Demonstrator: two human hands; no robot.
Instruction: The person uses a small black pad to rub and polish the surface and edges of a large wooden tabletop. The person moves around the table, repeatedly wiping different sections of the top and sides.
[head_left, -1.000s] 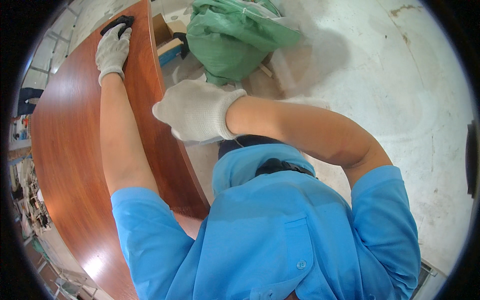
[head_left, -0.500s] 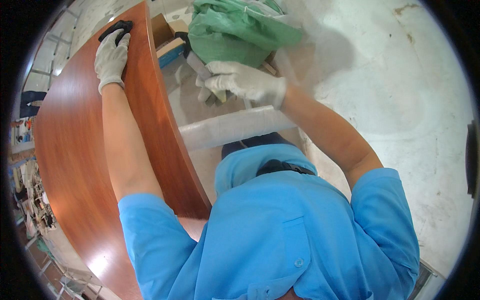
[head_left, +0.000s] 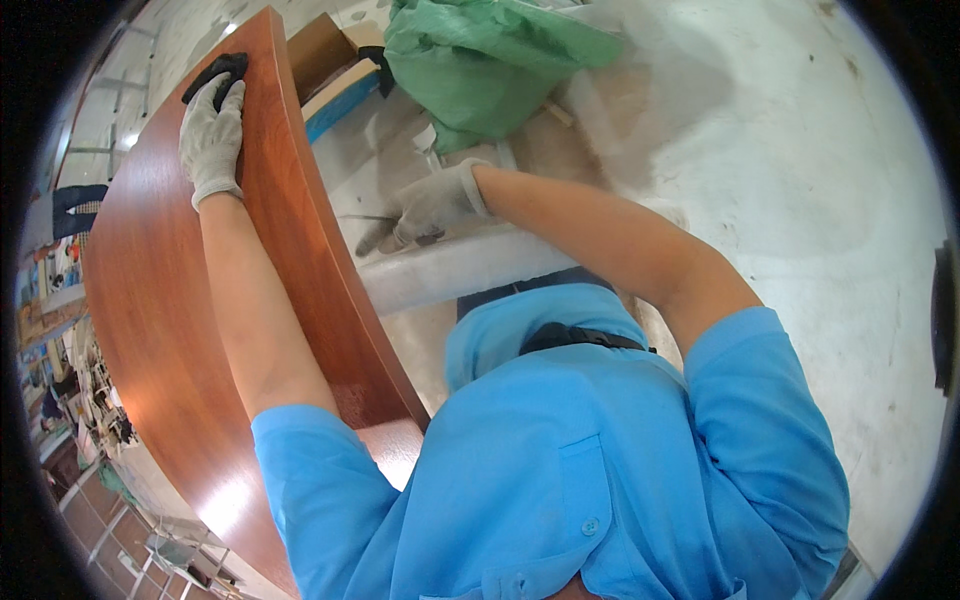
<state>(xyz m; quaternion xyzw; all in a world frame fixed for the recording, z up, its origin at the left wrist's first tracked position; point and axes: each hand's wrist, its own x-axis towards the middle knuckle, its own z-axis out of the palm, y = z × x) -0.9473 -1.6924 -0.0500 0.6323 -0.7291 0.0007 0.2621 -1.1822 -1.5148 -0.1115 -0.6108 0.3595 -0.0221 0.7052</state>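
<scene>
A large reddish-brown wooden panel (head_left: pixel 165 260) with a glossy face stretches along my left side. Near its far end, my gloved left hand (head_left: pixel 212 145) presses a bunched black cloth (head_left: pixel 216 78) onto the surface, fingers bent over it. My right hand (head_left: pixel 435 208), also in a whitish glove, is between the panel's edge and my body, just above a roll wrapped in clear plastic (head_left: pixel 470 268). Its fingers curl and point down toward the panel. A thin dark strip shows beside them; what the hand holds is too blurred to name.
Beyond my right hand lies a green woven sack (head_left: pixel 475 70). An opened cardboard box (head_left: pixel 320 55) and a blue-sided box (head_left: pixel 343 98) stand against the panel's far edge. Pale, stained floor (head_left: pixel 800 250) spreads to the right. Cluttered shelving is at far left.
My right hand has come down and nearer my body, from beside the green sack to above the plastic-wrapped roll. The pale flat piece at its fingers no longer shows. My left hand stays on the cloth.
</scene>
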